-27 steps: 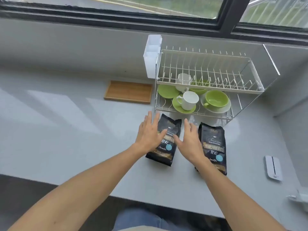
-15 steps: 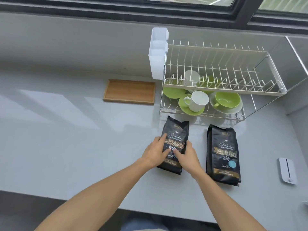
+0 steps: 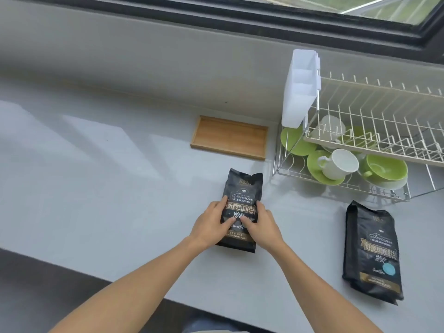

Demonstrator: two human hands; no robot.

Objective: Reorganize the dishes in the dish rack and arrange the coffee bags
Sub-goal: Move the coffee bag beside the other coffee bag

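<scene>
A black coffee bag (image 3: 243, 191) stands tilted on the grey counter, gripped from both sides. My left hand (image 3: 211, 224) holds its left edge and my right hand (image 3: 262, 225) its right edge, thumbs on the front label. A second black coffee bag (image 3: 373, 251) lies flat at the right. The two-tier wire dish rack (image 3: 374, 140) stands at the back right; its lower tier carries green saucers (image 3: 294, 141), a white cup (image 3: 340, 163), a green cup (image 3: 384, 170) and another white cup (image 3: 332, 126) behind.
A shallow wooden tray (image 3: 229, 138) lies against the wall, left of the rack. A white cutlery holder (image 3: 301, 87) hangs on the rack's left end. The counter's front edge runs diagonally below my forearms. A window frame spans the top.
Both hands closed on the left coffee bag and shifted it leftward, away from the rack and the other bag. The camera has turned left.
</scene>
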